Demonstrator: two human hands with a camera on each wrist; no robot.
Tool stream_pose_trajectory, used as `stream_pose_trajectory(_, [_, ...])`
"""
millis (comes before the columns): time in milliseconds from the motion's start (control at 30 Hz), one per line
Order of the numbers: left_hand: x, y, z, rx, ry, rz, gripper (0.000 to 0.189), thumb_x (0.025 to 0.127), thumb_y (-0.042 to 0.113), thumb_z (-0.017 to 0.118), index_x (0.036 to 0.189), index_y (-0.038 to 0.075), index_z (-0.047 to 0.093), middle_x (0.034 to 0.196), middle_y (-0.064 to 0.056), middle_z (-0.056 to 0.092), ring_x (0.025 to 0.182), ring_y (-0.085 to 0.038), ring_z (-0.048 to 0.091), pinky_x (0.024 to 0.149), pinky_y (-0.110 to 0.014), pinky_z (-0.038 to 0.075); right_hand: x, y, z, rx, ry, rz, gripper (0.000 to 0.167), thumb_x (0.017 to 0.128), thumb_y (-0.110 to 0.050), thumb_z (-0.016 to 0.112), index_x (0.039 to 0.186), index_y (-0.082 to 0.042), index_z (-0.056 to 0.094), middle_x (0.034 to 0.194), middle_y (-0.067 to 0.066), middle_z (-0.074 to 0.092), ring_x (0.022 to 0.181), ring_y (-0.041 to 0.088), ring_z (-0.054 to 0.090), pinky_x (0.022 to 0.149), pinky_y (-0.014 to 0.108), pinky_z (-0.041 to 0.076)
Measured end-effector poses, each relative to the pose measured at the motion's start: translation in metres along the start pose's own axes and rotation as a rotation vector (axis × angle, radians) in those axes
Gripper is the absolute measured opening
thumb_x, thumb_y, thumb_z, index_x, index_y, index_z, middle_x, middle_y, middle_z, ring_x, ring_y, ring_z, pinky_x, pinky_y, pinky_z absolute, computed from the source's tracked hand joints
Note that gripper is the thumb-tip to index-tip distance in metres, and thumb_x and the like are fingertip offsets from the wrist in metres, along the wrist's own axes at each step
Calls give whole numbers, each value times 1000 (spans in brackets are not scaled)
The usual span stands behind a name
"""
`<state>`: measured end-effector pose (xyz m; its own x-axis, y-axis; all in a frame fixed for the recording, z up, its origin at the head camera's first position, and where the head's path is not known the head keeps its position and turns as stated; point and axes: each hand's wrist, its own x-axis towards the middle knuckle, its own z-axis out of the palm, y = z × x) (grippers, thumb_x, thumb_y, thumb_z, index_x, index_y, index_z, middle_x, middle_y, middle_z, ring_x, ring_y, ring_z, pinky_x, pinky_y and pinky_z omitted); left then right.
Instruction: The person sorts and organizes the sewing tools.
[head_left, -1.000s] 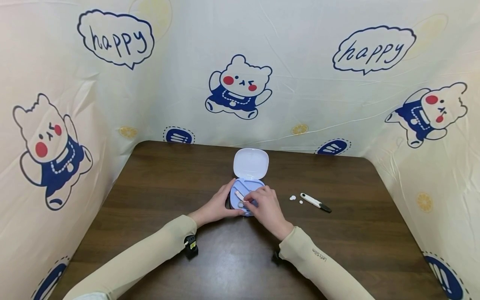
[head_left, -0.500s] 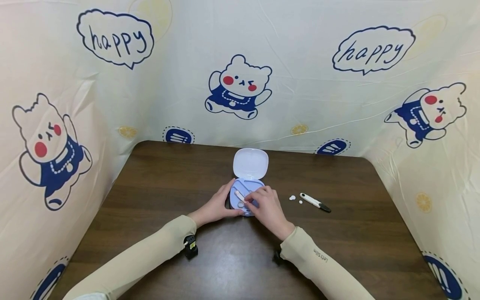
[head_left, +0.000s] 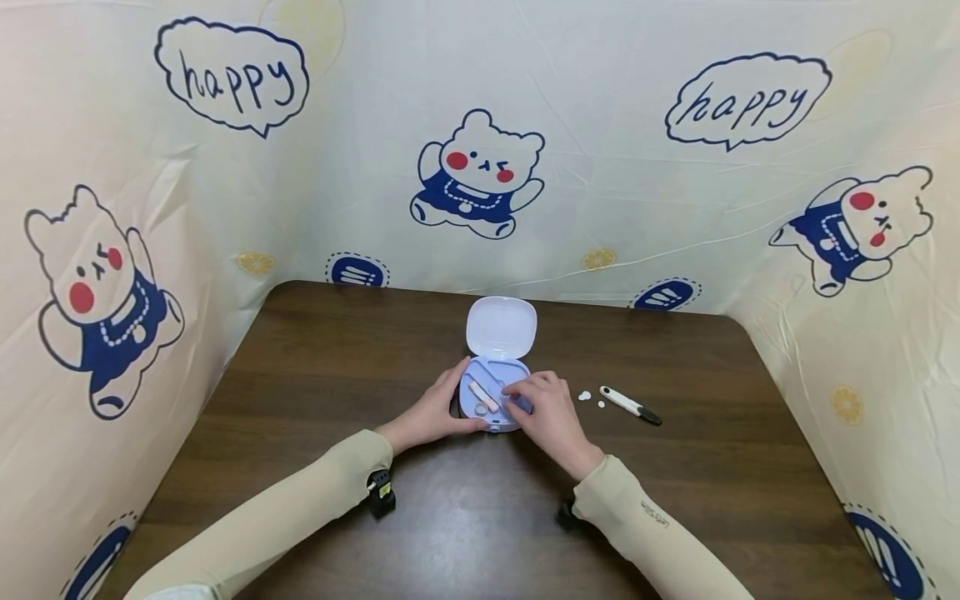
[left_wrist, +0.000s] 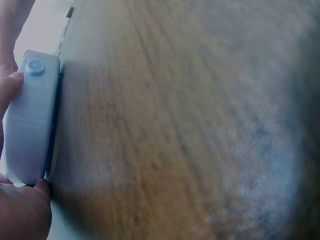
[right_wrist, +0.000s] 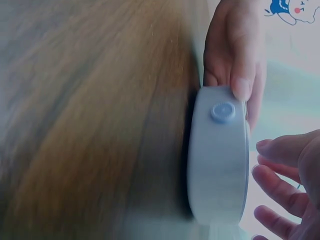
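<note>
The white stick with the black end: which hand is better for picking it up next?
Probably the right hand: it's nearer the stick, and its fingers look free. The left hand holds the blue case.

Case (right_wrist: pixel 218 167) looks like smooth plastic, pretty matt up front. Lid (head_left: pixel 502 327): plastic too, way glossier. Table (head_left: pixel 337 358): wood grain, kinda semi-gloss, soft shine. Backdrop (head_left: pixel 367 167): creased matt cloth. Sleeves (head_left: pixel 292 498): smooth stretchy-looking cloth, matt. Pen (head_left: pixel 628 405): smooth plastic, I think.
</note>
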<state>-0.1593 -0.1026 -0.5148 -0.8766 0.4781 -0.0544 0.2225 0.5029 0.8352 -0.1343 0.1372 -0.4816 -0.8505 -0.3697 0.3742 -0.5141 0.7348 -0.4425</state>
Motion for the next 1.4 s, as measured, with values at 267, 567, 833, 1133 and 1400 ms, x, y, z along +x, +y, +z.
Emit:
stream_pose_trajectory(267, [1,2,-2,-6,-1,-18,117,85,43,86,168,10,11,168,-23,21,153,-37,29,122,-55,29,-4,14,-10,1,1,25,13,89,-13,84,101,-13,81,98,3,76,102,28,57,88,48,42])
stream_pose_trajectory(567, [1,2,-3,-3,1,-13,117,85,43,87,168,10,11,168,-22,21,153,-36,27,122,-53,28,-8,30,-24,-4,22,58,15,88,-13,85,103,-13,81,97,2,76,103,29,56,88,48,40])
stream_pose_trajectory(833, [1,1,-2,-3,-2,-10,118,84,44,87,168,11,11,169,-21,20,154,-36,26,122,-54,28,-14,53,-37,-11,0,128,15,91,-13,82,106,-10,80,99,4,76,107,32,56,92,53,40])
stream_pose_trajectory(1133, [1,0,-1,-4,-4,-22,118,85,45,87,168,11,11,169,-20,21,154,-35,27,122,-53,29,-19,73,-45,-50,17,129,14,90,-13,82,104,-10,80,96,5,76,106,35,58,90,56,41])
stream_pose_trajectory(1400, [2,0,0,-2,-5,-20,118,85,45,86,168,11,11,168,-20,24,153,-35,29,121,-54,30,-22,89,-50,-29,-47,160,15,91,-13,82,105,-10,80,102,8,76,107,33,55,92,55,38])
